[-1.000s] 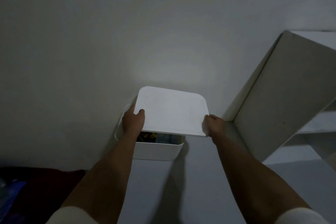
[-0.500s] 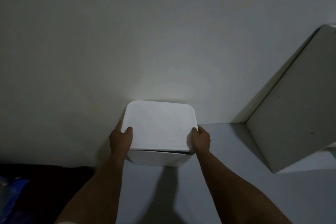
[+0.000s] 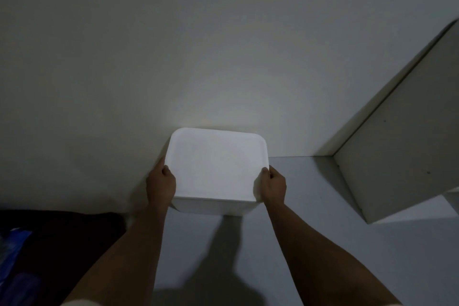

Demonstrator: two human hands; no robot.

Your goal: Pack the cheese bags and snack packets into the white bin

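Bin boxed in at back, open at front and right.
White bin (image 3: 216,207) is set against the wall (image 3: 198,45); bare tabletop (image 3: 310,243) is left before it and rightward, until blocked by the slanted white panel (image 3: 402,161). Dark clutter (image 3: 37,243) lies left.

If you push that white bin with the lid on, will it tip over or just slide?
Probably slide. The white plastic bin looks squat and wide, sitting flat on the smooth grey surface. Its flat white lid looks stiff, likely not bending, and the left hand and right hand steady both sides.
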